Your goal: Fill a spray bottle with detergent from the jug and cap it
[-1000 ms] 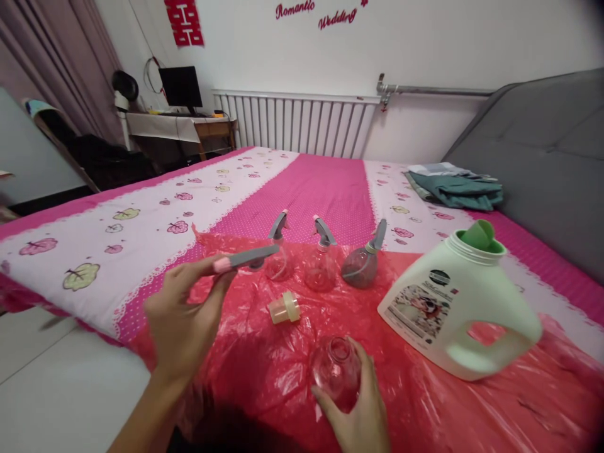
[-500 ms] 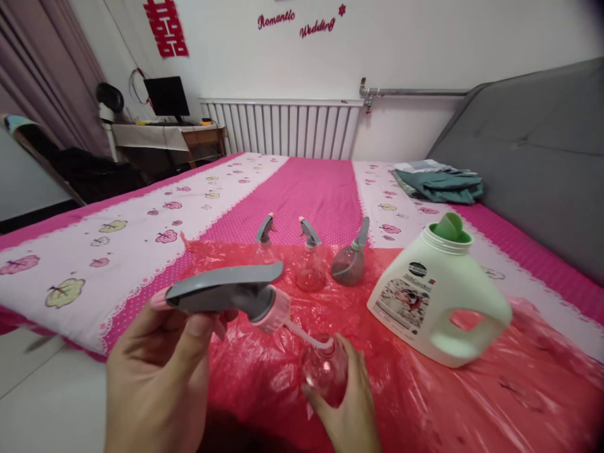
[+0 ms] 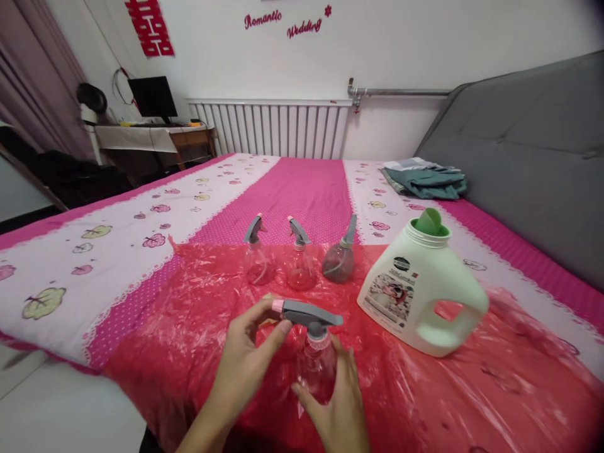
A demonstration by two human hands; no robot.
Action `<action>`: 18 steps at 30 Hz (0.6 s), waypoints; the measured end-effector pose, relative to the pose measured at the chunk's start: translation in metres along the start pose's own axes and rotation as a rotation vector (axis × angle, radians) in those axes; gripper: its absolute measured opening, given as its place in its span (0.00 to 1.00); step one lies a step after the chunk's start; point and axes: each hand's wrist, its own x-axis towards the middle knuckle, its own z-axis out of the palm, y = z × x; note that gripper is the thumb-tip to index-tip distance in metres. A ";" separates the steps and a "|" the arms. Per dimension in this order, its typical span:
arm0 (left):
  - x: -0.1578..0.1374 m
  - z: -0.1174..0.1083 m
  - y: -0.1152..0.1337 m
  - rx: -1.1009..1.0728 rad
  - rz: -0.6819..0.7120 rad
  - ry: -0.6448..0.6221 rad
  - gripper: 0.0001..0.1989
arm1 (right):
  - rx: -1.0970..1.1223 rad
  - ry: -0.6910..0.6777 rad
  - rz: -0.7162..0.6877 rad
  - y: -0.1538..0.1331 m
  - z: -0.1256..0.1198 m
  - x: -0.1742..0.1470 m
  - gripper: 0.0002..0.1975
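Note:
My left hand pinches the nozzle end of a grey and pink spray head. The pink collar of that head sits at the mouth of a clear spray bottle; whether it is threaded on, I cannot tell. My right hand is wrapped round the bottle's body from the right, holding it upright. Just beyond stand two more clear bottles with spray heads, a left one and a middle one, and a tilted one with a grey head.
A pale green jug with a green pouring spout stands to the right. Red plastic sheeting lies under everything on the pink bed. Folded clothes rest near the grey headboard. A desk with a monitor is at far left.
The spray head has come down and right, and its tube has gone from outside view into the bottle. My right hand still grips the bottle. The view has shifted slightly right.

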 end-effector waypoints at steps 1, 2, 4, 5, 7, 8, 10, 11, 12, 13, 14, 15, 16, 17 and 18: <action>0.001 0.000 -0.002 -0.010 -0.005 -0.045 0.07 | 0.002 0.010 -0.004 -0.001 0.000 0.000 0.42; 0.003 -0.001 -0.002 -0.024 -0.009 -0.080 0.07 | 0.003 0.021 -0.006 -0.002 0.000 0.001 0.43; 0.008 -0.005 -0.001 -0.030 -0.007 -0.151 0.08 | -0.012 0.023 -0.015 -0.003 -0.001 0.001 0.43; 0.011 -0.008 0.001 -0.024 -0.001 -0.193 0.09 | -0.029 0.017 -0.034 -0.002 0.000 0.000 0.44; 0.016 -0.013 0.003 -0.013 0.016 -0.270 0.10 | -0.071 0.017 -0.064 0.002 0.001 -0.001 0.45; 0.019 -0.016 0.004 -0.003 0.026 -0.302 0.11 | -0.084 0.024 -0.073 0.004 0.003 -0.002 0.46; 0.024 -0.021 0.003 0.051 0.060 -0.345 0.10 | -0.088 0.033 -0.069 0.010 0.006 -0.004 0.48; 0.025 -0.023 0.002 0.098 0.085 -0.361 0.09 | -0.086 0.032 -0.064 0.012 0.007 -0.005 0.48; 0.026 -0.025 0.001 0.155 0.112 -0.375 0.09 | -0.084 0.026 -0.061 0.015 0.008 -0.005 0.49; 0.027 -0.027 0.001 0.212 0.140 -0.387 0.09 | -0.086 0.015 -0.066 0.017 0.008 -0.005 0.50; 0.028 -0.028 0.001 0.257 0.162 -0.394 0.09 | -0.088 0.000 -0.069 0.018 0.008 -0.005 0.50; 0.029 -0.030 0.001 0.288 0.176 -0.394 0.09 | -0.088 -0.020 -0.073 0.018 0.008 -0.005 0.50; 0.029 -0.031 0.002 0.309 0.181 -0.386 0.09 | -0.080 -0.035 -0.065 0.018 0.007 -0.004 0.50; 0.029 -0.032 0.003 0.324 0.183 -0.375 0.09 | -0.066 -0.044 -0.046 0.016 0.006 -0.004 0.49; 0.030 -0.032 0.005 0.335 0.184 -0.367 0.09 | -0.049 -0.053 -0.030 0.014 0.006 -0.003 0.49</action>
